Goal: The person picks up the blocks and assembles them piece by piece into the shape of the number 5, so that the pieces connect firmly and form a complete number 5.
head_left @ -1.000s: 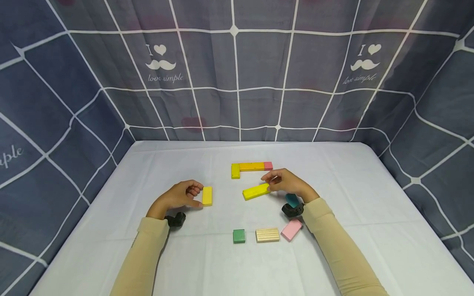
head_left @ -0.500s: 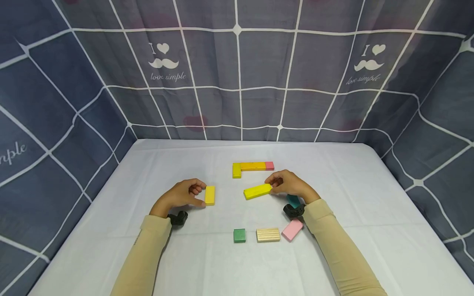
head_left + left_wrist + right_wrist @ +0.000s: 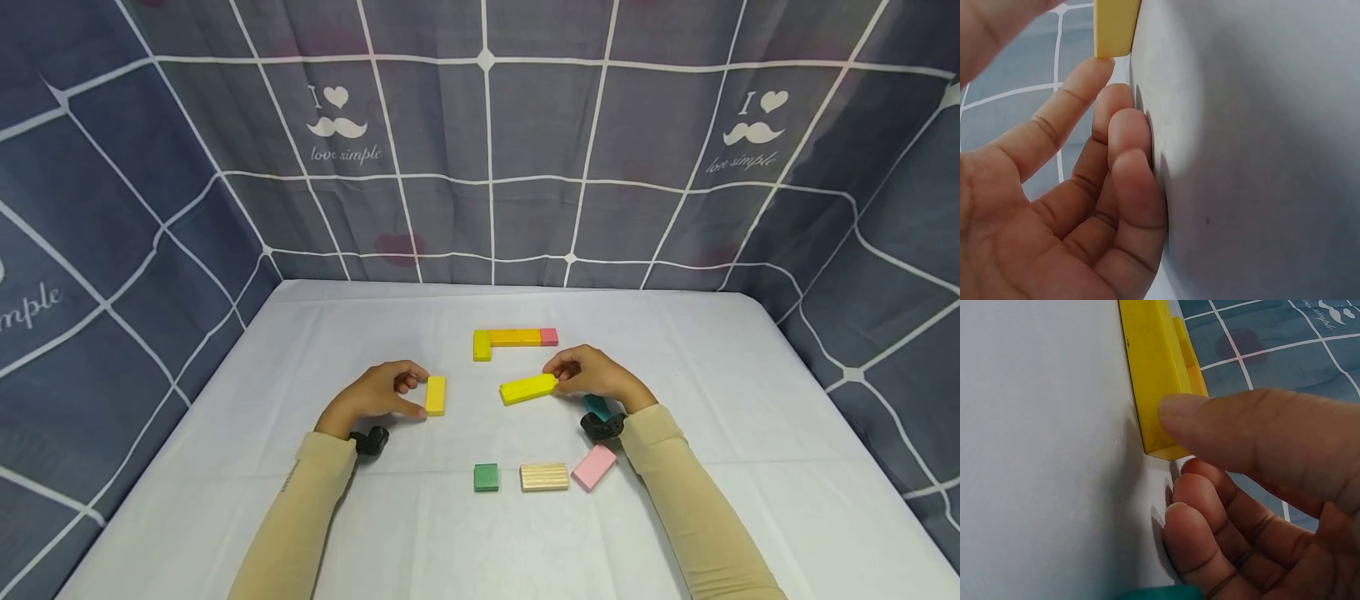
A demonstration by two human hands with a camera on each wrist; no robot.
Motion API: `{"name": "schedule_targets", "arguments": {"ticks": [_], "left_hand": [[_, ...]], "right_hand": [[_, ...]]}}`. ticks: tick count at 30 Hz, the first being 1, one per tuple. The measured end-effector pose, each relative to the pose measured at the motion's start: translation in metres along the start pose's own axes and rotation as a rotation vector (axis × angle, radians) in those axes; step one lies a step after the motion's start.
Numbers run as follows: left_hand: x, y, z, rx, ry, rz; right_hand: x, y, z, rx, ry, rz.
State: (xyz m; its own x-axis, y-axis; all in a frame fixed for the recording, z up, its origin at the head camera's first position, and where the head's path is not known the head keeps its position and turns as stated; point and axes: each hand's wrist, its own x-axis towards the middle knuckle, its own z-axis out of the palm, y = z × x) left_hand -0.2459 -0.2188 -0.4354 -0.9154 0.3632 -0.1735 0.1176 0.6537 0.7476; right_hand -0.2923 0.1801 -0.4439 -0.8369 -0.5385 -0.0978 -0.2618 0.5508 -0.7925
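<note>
In the head view my left hand (image 3: pixel 382 389) pinches a short yellow block (image 3: pixel 435 396) by its left side, between thumb and index finger. The left wrist view shows the index fingertip against one end of that block (image 3: pixel 1115 28); the other fingers are curled beside the cloth. My right hand (image 3: pixel 595 373) pinches the right end of a longer bright yellow block (image 3: pixel 527 389), which lies slightly slanted. Its thumb presses on the block (image 3: pixel 1154 369) in the right wrist view. Behind both hands, yellow blocks (image 3: pixel 515 337) and a small pink block (image 3: pixel 549 337) form an L-shaped row.
Nearer me lie a green square block (image 3: pixel 486 477), a ridged tan block (image 3: pixel 544 477) and a pink block (image 3: pixel 594 467). A teal piece (image 3: pixel 597 407) is partly hidden by the right wrist camera (image 3: pixel 602 427). White cloth (image 3: pixel 375 533) covers the table; grid-patterned curtains (image 3: pixel 540 125) enclose it.
My left hand has moved a little to the right with the short yellow block. The right hand and its long block have shifted only slightly rightward. The view itself drifted a little.
</note>
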Motion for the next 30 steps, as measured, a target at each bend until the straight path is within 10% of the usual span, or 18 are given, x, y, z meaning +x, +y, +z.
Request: {"name": "schedule_targets", "arguments": {"ticks": [30], "left_hand": [[0.021,0.015,0.013,0.055,-0.005,-0.02]], "right_hand": [[0.0,0.016,-0.005,0.127,-0.021,0.012]]}}
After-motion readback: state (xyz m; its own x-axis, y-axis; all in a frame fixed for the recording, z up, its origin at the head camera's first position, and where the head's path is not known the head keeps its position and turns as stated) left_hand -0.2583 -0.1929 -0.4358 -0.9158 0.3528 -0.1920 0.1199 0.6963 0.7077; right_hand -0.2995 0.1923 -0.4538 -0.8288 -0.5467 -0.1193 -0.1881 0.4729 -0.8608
